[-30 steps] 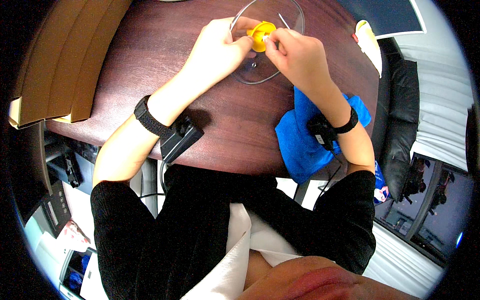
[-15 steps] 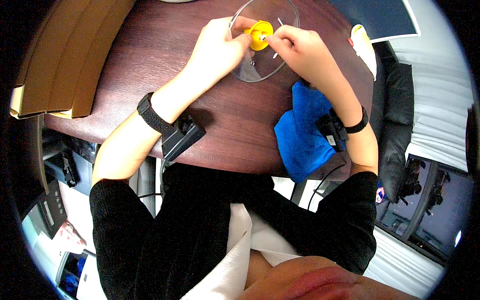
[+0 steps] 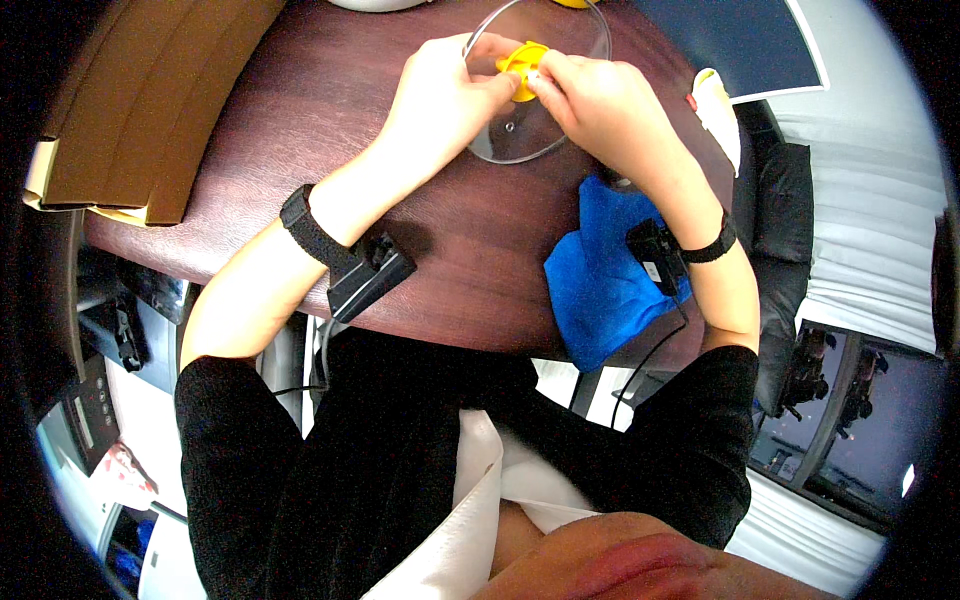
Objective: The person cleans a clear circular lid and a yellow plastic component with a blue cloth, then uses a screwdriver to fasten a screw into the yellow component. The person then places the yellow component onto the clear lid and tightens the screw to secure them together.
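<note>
A small round yellow plastic piece [image 3: 522,64] with raised ribs inside is pinched between the thumb and fingers of my left hand [image 3: 440,95]. My right hand [image 3: 610,100] meets it from the other side. Its thumb and index finger close at the middle of the piece, by a tiny pale bit whose kind I cannot make out. Beneath both hands lies a clear round lid [image 3: 520,145] with a shiny rim, a small hole showing in its surface. My right hand covers part of that rim.
A blue cloth [image 3: 600,290] lies under my right forearm at the table edge [image 3: 440,290]. At the left stands a brown ridged box [image 3: 150,110]. Beyond the hands are a white rounded object [image 3: 380,3] and a yellow object [image 3: 572,3]. A dark panel [image 3: 740,40] is at far right.
My right fingers have come in closer to the yellow piece, which has tilted. A thin white streak by my right hand no longer shows. The view has shifted slightly.
</note>
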A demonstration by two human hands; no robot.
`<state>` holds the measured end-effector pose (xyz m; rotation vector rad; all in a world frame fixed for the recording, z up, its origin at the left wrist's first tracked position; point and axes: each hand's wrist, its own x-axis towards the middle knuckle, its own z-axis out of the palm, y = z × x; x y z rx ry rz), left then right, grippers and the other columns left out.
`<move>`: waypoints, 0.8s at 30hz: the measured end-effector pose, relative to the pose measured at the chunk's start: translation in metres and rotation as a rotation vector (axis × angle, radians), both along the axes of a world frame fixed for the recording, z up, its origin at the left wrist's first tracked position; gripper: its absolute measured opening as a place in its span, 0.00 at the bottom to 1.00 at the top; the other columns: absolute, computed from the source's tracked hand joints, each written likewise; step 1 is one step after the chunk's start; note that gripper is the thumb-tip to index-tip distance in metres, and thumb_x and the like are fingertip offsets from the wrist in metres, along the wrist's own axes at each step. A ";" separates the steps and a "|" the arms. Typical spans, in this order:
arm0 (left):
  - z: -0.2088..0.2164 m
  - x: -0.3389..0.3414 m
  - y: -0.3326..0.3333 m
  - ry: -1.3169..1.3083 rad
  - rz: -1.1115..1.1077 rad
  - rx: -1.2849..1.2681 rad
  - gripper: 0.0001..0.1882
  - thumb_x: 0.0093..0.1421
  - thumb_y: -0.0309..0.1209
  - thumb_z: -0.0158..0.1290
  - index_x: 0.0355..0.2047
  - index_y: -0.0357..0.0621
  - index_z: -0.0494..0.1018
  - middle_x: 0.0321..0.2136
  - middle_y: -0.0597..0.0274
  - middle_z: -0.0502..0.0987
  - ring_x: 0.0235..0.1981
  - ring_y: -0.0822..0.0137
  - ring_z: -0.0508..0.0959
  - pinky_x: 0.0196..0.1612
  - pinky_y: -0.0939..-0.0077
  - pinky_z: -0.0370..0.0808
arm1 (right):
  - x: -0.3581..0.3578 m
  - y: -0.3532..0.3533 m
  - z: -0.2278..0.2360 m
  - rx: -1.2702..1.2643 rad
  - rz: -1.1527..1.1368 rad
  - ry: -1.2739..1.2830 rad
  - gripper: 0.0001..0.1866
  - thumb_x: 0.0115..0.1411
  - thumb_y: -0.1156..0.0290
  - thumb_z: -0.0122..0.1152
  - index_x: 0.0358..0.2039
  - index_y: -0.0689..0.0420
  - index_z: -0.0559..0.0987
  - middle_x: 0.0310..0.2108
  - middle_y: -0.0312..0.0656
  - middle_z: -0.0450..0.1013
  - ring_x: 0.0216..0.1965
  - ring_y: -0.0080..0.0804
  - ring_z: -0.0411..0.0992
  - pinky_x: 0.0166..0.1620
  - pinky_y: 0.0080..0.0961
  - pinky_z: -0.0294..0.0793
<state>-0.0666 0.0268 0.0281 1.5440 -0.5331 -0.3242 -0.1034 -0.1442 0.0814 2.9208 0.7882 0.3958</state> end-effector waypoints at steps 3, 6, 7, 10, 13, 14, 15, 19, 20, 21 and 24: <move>-0.007 0.004 -0.002 0.031 -0.003 -0.101 0.13 0.58 0.22 0.49 0.44 0.32 0.71 0.38 0.57 0.77 0.37 0.70 0.78 0.40 0.78 0.77 | 0.001 0.001 0.000 0.009 -0.008 0.017 0.11 0.58 0.64 0.52 0.24 0.57 0.73 0.18 0.46 0.72 0.20 0.41 0.74 0.23 0.34 0.74; -0.013 0.005 -0.005 -0.066 0.053 -0.088 0.13 0.57 0.21 0.50 0.43 0.32 0.72 0.37 0.57 0.78 0.37 0.71 0.77 0.41 0.79 0.76 | 0.002 0.001 -0.006 0.026 -0.013 0.025 0.12 0.59 0.64 0.51 0.24 0.58 0.73 0.17 0.46 0.72 0.20 0.42 0.74 0.23 0.35 0.74; -0.014 0.005 -0.005 -0.082 0.065 -0.069 0.12 0.57 0.21 0.50 0.42 0.32 0.72 0.36 0.57 0.78 0.37 0.71 0.77 0.42 0.79 0.75 | 0.002 0.001 -0.007 0.032 -0.016 0.025 0.12 0.59 0.64 0.51 0.24 0.58 0.73 0.17 0.46 0.72 0.20 0.42 0.74 0.23 0.35 0.74; -0.017 0.005 -0.006 -0.099 0.088 -0.050 0.12 0.56 0.20 0.50 0.42 0.32 0.73 0.35 0.58 0.78 0.37 0.72 0.77 0.43 0.79 0.74 | 0.002 0.001 -0.012 0.070 -0.015 0.031 0.11 0.59 0.64 0.51 0.25 0.58 0.74 0.17 0.47 0.72 0.20 0.44 0.73 0.24 0.36 0.74; -0.020 0.005 -0.007 -0.067 0.084 -0.084 0.12 0.56 0.20 0.50 0.41 0.32 0.73 0.35 0.58 0.78 0.37 0.72 0.77 0.44 0.80 0.73 | 0.001 0.004 -0.016 0.169 -0.073 0.067 0.12 0.59 0.65 0.51 0.25 0.59 0.74 0.18 0.49 0.72 0.20 0.46 0.73 0.25 0.38 0.74; -0.019 0.005 -0.007 -0.065 0.084 -0.080 0.12 0.56 0.20 0.50 0.41 0.32 0.73 0.35 0.58 0.78 0.37 0.72 0.77 0.44 0.80 0.73 | 0.000 0.003 -0.017 0.233 -0.099 0.104 0.12 0.59 0.65 0.51 0.25 0.59 0.74 0.19 0.50 0.72 0.21 0.46 0.73 0.25 0.38 0.74; -0.019 0.005 -0.007 -0.064 0.084 -0.077 0.12 0.56 0.20 0.50 0.41 0.32 0.73 0.35 0.58 0.78 0.37 0.72 0.77 0.44 0.80 0.73 | -0.001 0.003 -0.019 0.296 -0.124 0.140 0.12 0.59 0.65 0.51 0.25 0.60 0.74 0.19 0.51 0.72 0.21 0.47 0.73 0.25 0.37 0.74; -0.018 0.005 -0.010 -0.074 0.090 -0.078 0.12 0.56 0.20 0.50 0.42 0.32 0.72 0.35 0.58 0.78 0.38 0.71 0.77 0.44 0.79 0.73 | -0.005 0.006 -0.026 0.615 -0.191 0.217 0.14 0.60 0.65 0.50 0.22 0.61 0.74 0.18 0.48 0.72 0.17 0.40 0.72 0.22 0.31 0.71; -0.017 0.004 -0.010 -0.086 0.093 -0.076 0.12 0.56 0.20 0.50 0.42 0.32 0.72 0.35 0.57 0.78 0.38 0.71 0.77 0.45 0.79 0.73 | -0.005 0.007 -0.027 0.762 -0.304 0.365 0.15 0.60 0.64 0.50 0.23 0.61 0.73 0.17 0.45 0.71 0.16 0.36 0.70 0.20 0.28 0.68; -0.017 0.004 -0.010 -0.097 0.095 -0.074 0.12 0.56 0.20 0.50 0.42 0.31 0.72 0.36 0.57 0.78 0.38 0.71 0.77 0.45 0.79 0.73 | -0.004 0.007 -0.027 0.906 -0.419 0.515 0.15 0.61 0.64 0.49 0.24 0.61 0.73 0.15 0.42 0.69 0.14 0.32 0.67 0.19 0.26 0.66; -0.012 0.004 -0.007 -0.128 0.093 -0.032 0.12 0.57 0.21 0.50 0.42 0.31 0.72 0.37 0.56 0.78 0.40 0.70 0.77 0.47 0.78 0.72 | -0.007 0.008 -0.023 1.335 -0.565 0.848 0.15 0.63 0.62 0.48 0.27 0.60 0.73 0.14 0.34 0.63 0.12 0.22 0.58 0.16 0.20 0.58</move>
